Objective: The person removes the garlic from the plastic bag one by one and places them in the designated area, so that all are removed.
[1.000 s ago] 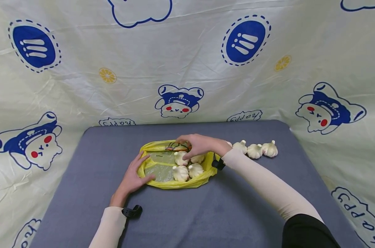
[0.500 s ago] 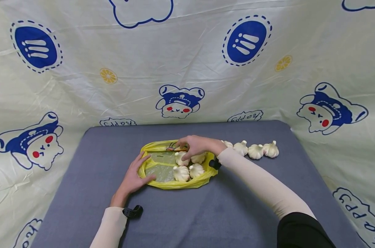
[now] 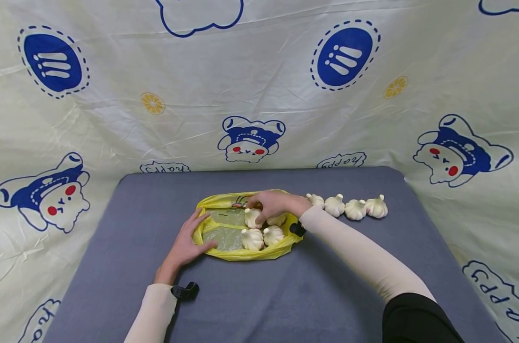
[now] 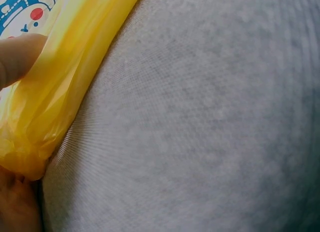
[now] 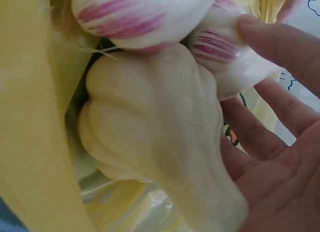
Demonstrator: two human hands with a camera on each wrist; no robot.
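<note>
A yellow plastic bag (image 3: 235, 255) lies with its mouth rolled wide, holding several white garlic bulbs (image 3: 252, 239). Into its far side reaches my right hand (image 3: 275, 203), with thumb and fingers around a garlic bulb (image 3: 252, 217) at the back. The right wrist view shows the thumb against that pink-streaked bulb (image 5: 220, 61) and the fingers beyond it; a paler bulb (image 5: 155, 111) is closest to the camera. On the bag's left rim rests my left hand (image 3: 186, 242), fingers spread and thumb over the near edge; in the left wrist view the thumb (image 4: 20, 56) touches the yellow plastic.
Outside the bag, to its right, more garlic bulbs (image 3: 355, 209) lie in a row near the table's far side. A grey-blue cloth covers the table (image 3: 259, 295). Behind it hangs a pale printed curtain (image 3: 191, 119).
The fingers of my right hand have come down and nearer behind the back garlic bulb, closing in on it. My left hand keeps its place on the bag rim. The head view shifts slightly.
</note>
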